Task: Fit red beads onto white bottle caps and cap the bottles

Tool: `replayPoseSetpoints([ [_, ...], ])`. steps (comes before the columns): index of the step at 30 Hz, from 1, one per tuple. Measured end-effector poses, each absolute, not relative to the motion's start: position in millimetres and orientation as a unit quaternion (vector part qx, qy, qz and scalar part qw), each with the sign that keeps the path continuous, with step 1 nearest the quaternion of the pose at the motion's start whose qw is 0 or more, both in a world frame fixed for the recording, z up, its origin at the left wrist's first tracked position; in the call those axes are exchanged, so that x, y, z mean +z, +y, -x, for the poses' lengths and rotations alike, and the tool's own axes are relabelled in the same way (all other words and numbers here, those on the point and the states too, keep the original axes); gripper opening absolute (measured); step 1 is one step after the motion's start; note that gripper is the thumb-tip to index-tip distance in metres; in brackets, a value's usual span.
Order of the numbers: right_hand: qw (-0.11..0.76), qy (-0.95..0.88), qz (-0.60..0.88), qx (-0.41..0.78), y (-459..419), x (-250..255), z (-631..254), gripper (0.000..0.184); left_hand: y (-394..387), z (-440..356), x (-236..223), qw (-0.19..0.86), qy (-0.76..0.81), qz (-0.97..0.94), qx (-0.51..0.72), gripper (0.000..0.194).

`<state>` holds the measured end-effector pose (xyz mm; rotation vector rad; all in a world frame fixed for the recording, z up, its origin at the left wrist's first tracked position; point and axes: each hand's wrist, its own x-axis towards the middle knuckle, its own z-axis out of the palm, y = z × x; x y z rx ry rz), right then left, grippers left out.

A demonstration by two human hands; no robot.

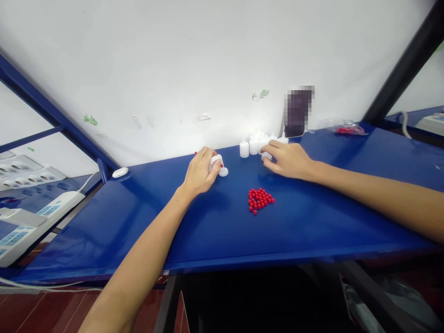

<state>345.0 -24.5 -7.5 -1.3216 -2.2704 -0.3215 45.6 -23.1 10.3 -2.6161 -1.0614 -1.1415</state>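
Note:
My left hand [201, 172] is closed around a small white bottle [215, 159], partly hidden by the fingers. Just beyond the thumb lies a round white lid [224, 172], and a bit of red shows between it and the bottle. My right hand [289, 158] has its thumb and fingers closed about a small white round piece [266, 156]; whether it is a bottle or a lid I cannot tell. Several white bottles [244, 149] stand behind and beside that hand, near the wall. Between my hands, closer to me, small red pellets [261, 200] lie in a loose patch.
A phone-like dark object [297, 113] leans on the wall behind the bottles. At the back right lies a clear bag [347, 128] with red pieces inside. A white case [120, 172] rests at the left of the blue table [215, 231]. Power strips [41, 219] are farther left.

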Motion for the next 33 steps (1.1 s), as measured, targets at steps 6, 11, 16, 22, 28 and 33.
replayPoseSetpoints([
  [6,0.148,-0.810,0.545,-0.158,-20.9,-8.3,-344.1,0.042,-21.5,-44.4,9.7,0.087,-0.370,0.853,-0.359,0.029],
  [11,0.098,-0.815,0.551,-0.153,-20.9,-8.7,-340.8,0.041,-19.4,-47.6,4.8,0.122,-0.366,0.871,-0.302,0.030],
  [16,0.088,-0.819,0.548,-0.144,-19.0,-7.6,-341.8,0.040,-16.9,-48.1,0.4,0.153,-0.359,0.883,-0.259,0.033],
  [22,0.078,-0.822,0.536,-0.179,-20.5,-8.0,-340.1,0.038,-16.9,-50.4,-1.0,0.178,-0.359,0.886,-0.235,0.030],
  [28,0.080,-0.825,0.531,-0.177,-21.3,-7.8,-339.4,0.036,-19.9,-49.7,1.7,0.184,-0.370,0.874,-0.257,0.030],
  [33,0.086,-0.829,0.522,-0.180,-20.0,-8.6,-341.1,0.034,-20.1,-48.5,2.6,0.177,-0.375,0.857,-0.307,0.025],
])
